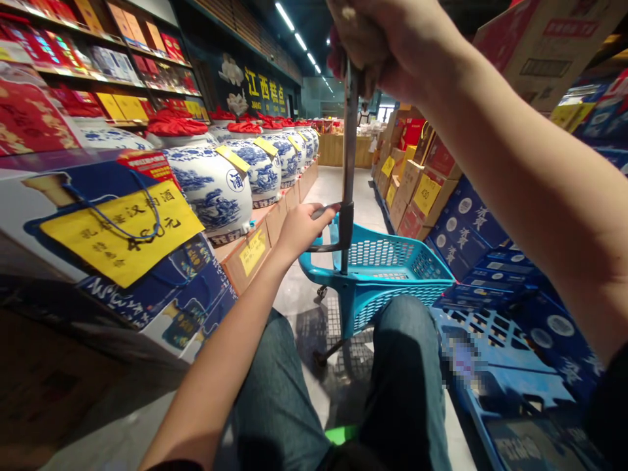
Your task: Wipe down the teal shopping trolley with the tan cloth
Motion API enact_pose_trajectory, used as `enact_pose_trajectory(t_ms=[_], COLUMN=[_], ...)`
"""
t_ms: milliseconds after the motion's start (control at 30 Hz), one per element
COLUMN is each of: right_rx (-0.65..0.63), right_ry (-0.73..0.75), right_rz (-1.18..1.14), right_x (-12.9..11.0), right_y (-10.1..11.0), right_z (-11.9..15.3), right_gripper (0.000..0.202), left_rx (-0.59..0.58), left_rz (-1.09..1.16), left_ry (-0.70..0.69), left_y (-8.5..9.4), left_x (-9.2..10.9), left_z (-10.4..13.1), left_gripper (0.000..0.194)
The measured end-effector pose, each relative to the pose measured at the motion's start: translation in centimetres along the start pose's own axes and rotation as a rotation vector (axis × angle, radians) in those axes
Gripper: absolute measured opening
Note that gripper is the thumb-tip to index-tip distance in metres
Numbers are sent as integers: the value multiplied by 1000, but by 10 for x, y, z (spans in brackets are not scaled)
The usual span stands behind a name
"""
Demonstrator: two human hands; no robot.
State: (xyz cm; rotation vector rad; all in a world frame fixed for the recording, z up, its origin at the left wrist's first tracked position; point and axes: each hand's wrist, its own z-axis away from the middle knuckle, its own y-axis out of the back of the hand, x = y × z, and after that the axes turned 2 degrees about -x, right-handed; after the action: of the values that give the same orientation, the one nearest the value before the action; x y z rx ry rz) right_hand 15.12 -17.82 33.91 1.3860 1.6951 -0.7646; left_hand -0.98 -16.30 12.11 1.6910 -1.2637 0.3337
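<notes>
A turquoise plastic shopping cart (392, 252) on small wheels stands in front of my knees. From it rises a metal upright (350, 137) with a dark bracket low on its side. My left hand (305, 229) is closed at the bracket's level, its thumb and fingers around a dark grey part of the cart's handle frame. High at the upright's top, my right hand (375, 42) is closed around it, with a brownish, cloth-like thing (360, 33) bunched at the fingers. The fingertips there are partly hidden.
Blue-and-white wine jars (210, 183) with red covers line the left side. A blue gift box (147, 242) with a yellow price sign is close on my left. Stacked cartons (412, 190) and blue boxes (471, 216) border the right, beside a blue plastic pallet (515, 353).
</notes>
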Motion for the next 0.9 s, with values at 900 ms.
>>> enact_pose_trajectory(t_ms=[900], right_rx=[8], right_ry=[137], right_rz=[111], right_x=[1], right_y=[20], right_z=[-38], right_gripper=[25], left_rx=[-394], left_rz=[-362], left_ry=[-178], left_y=[42], left_x=[44], left_z=[-58], left_gripper=[44])
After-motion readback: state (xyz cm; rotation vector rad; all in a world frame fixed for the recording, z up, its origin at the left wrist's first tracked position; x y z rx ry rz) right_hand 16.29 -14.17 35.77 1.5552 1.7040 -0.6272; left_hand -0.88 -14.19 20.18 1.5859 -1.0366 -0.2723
